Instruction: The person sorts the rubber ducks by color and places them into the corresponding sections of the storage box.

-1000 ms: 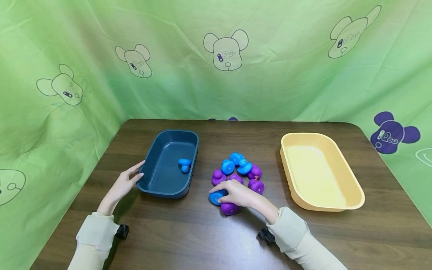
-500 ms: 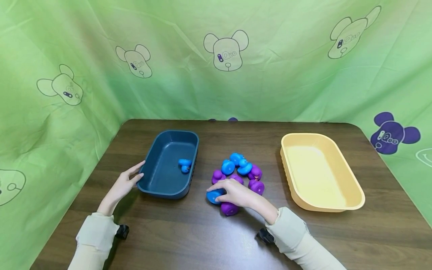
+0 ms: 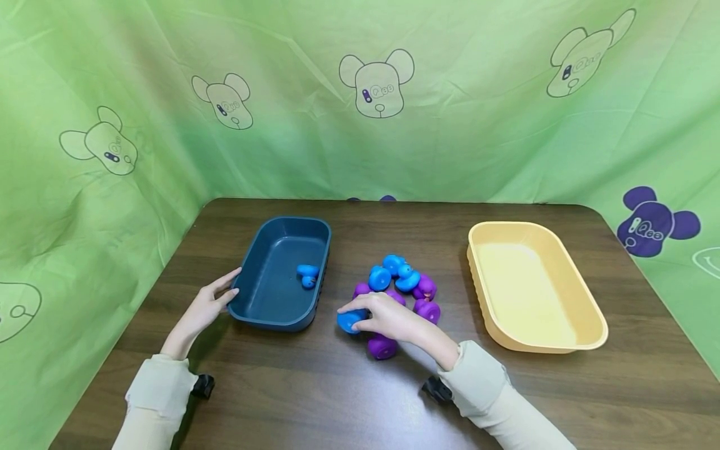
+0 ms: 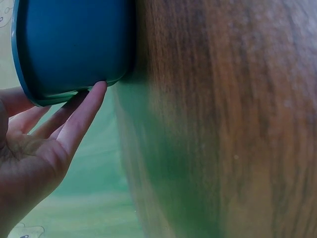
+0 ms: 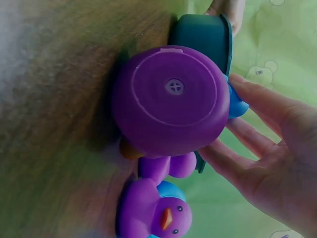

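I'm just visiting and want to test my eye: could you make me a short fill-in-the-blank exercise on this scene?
1. The toy held by the right hand is ____ in colour.
2. The dark blue tray, touched by the left hand, contains exactly ____ toy.
3. The pale yellow tray stands to the person's ____ of the toy cluster.
4. The cluster's toys are either blue or ____.

Missing words: blue; one; right; purple.

"What was the table [image 3: 315, 400] like?"

"Dark brown, wood-grained, with rounded far corners."

"And directly on it?"

"A blue tray [image 3: 270, 262] stood on the left, a pale yellow tray [image 3: 523, 281] on the right, well apart."

"Between them?"

"A close cluster: purple ducks [image 3: 427, 311], with blue ducks [image 3: 379, 279] along its far edge."
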`<state>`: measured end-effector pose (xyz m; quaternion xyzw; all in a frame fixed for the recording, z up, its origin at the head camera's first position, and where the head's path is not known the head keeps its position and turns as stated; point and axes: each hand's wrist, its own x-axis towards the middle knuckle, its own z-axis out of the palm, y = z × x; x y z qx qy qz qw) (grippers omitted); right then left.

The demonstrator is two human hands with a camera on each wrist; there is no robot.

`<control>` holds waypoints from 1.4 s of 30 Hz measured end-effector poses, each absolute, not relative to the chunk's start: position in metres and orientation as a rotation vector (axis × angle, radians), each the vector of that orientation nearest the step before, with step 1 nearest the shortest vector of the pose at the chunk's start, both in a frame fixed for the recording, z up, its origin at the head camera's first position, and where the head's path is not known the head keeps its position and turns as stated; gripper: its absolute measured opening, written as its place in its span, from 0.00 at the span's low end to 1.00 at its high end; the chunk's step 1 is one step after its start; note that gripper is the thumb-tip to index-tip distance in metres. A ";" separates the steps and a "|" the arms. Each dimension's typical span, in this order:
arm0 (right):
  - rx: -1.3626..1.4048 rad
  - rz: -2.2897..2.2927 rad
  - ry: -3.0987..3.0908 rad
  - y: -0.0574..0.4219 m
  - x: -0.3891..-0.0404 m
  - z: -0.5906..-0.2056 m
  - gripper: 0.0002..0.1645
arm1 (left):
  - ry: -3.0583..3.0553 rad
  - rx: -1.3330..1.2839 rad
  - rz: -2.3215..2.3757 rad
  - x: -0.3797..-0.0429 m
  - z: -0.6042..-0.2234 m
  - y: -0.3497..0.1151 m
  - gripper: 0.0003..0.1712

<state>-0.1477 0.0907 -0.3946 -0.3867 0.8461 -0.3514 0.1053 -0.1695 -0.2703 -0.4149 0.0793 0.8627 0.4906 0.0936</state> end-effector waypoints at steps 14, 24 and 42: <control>-1.115 -1.066 2.485 0.082 -0.153 -0.387 0.20 | 2.538 0.234 1.485 -0.168 -0.412 -0.269 0.28; -1.107 -1.058 2.516 0.075 -0.153 -0.378 0.20 | 2.522 0.243 1.506 -0.169 -0.415 -0.270 0.28; -1.110 -1.119 2.486 0.061 -0.157 -0.371 0.21 | 2.560 0.238 1.462 -0.170 -0.416 -0.271 0.28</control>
